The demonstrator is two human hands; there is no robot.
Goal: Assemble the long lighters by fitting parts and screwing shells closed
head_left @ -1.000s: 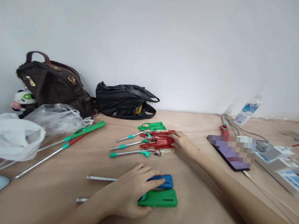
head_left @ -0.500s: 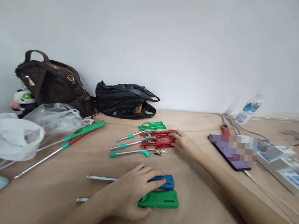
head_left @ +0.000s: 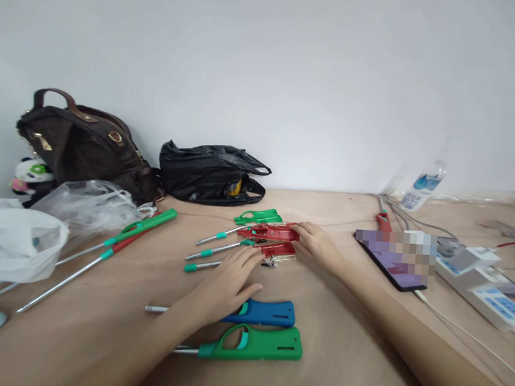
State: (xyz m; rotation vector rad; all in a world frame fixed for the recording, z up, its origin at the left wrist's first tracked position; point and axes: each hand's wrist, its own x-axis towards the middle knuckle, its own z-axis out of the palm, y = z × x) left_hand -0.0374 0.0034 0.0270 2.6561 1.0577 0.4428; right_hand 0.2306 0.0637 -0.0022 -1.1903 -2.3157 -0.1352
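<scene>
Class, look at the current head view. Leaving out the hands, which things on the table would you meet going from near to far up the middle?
Green lighter → blue lighter → red casing parts → green casing part → black plastic bag

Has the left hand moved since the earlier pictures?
Yes. Judged against the blue lighter, the left hand has moved farther from the wearer, with its fingertips now at the nearer red casing.
</scene>
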